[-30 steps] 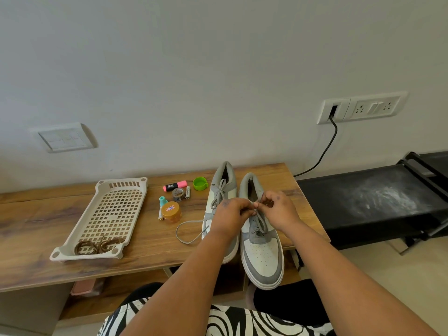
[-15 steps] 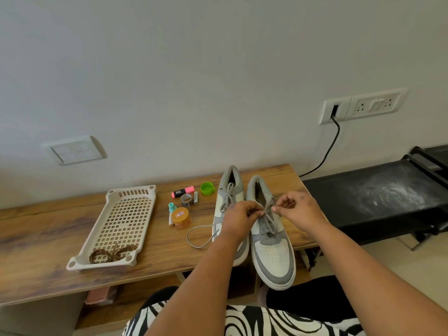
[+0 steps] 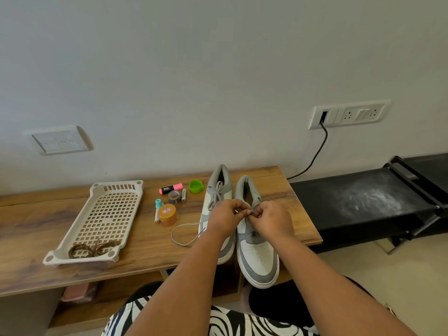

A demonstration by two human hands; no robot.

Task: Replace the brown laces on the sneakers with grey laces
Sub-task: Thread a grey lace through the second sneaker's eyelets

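Head view shows the left hand (image 3: 224,220) and right hand (image 3: 272,220), fingers pinching the thin grey lace (image 3: 251,212) over the grey-and-white sneaker (image 3: 258,259).

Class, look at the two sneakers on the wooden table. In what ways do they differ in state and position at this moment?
The left sneaker has its grey lace threaded up to the collar, with a loose loop lying on the table; nobody holds it. The right sneaker is being laced: the left hand and right hand pinch its grey lace. The right sneaker's toe overhangs the table edge further. Both are grey and white, toes toward the person.
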